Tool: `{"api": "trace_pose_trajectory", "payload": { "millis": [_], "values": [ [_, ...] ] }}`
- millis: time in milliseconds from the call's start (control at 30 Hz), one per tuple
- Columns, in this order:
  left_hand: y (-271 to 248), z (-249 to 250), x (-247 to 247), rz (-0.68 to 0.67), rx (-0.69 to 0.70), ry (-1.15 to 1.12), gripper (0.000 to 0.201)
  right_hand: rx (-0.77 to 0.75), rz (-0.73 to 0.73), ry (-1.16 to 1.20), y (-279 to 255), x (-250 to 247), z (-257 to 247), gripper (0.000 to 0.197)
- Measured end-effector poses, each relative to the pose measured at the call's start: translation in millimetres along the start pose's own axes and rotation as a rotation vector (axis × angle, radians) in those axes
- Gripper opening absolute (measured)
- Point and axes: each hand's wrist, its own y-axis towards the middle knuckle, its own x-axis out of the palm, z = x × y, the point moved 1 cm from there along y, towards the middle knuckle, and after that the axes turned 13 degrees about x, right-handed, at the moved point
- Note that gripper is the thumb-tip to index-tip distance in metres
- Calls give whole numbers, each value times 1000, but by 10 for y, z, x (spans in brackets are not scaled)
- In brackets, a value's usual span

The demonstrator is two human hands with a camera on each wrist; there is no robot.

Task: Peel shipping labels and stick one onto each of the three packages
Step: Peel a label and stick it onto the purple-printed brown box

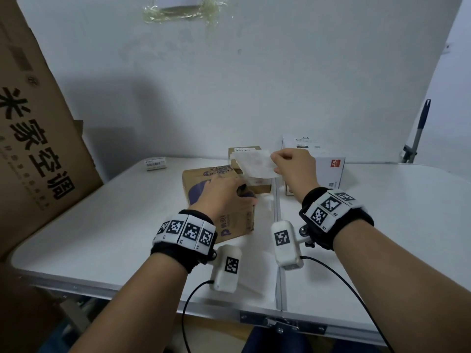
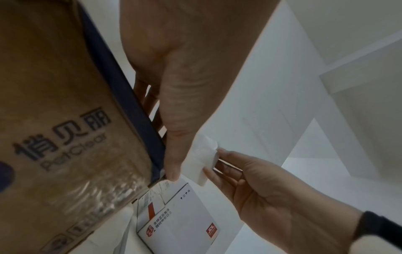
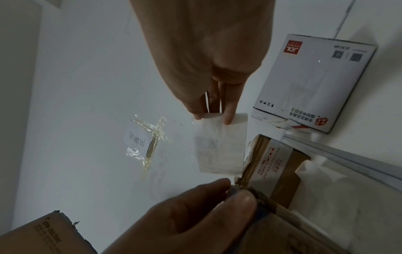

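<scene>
My right hand [image 1: 274,162] pinches one edge of a white shipping label [image 1: 251,161], holding it in the air over the small brown box [image 1: 243,150]. In the right wrist view the label [image 3: 219,147] hangs from my fingertips [image 3: 228,116], faint print showing through it. My left hand [image 1: 237,189] lies on the brown box with purple print [image 1: 197,183], thumb and fingers gripping its far right corner [image 3: 237,190]. A white box with a red logo [image 1: 331,169] stands behind my right hand. The small brown box carries a label on top.
The boxes stand on a white folding table [image 1: 102,225] with a seam down its middle. A strip of labels [image 1: 156,164] lies at the back left. Big cardboard [image 1: 38,149] leans at the left. A white sheet [image 3: 330,189] lies beside the small box.
</scene>
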Motion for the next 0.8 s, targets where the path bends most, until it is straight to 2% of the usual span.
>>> {"api": "trace_pose_trajectory", "payload": {
  "millis": [100,233,333,400,600,800],
  "values": [
    [-18,95,-145,60,10,-168,35,-20,-3,8,-15,-26,25,18],
    [50,152,-271,358,-113,-724,15,-111,-32,-46,-92,-78,-26,20],
    [100,189,-255,410,-209,-1067,9,-167,-66,-81,-129,-94,-61,21],
    [122,211,-237,429,-211,-1211,12,-190,-62,-87,-138,-103,-69,20],
    [161,304,-155,421,-248,-1361,31,-247,-55,-138,-161,-115,-61,19],
    [160,341,-119,459,-247,-1355,16,-276,-42,-198,-181,-110,-54,19]
  ]
}}
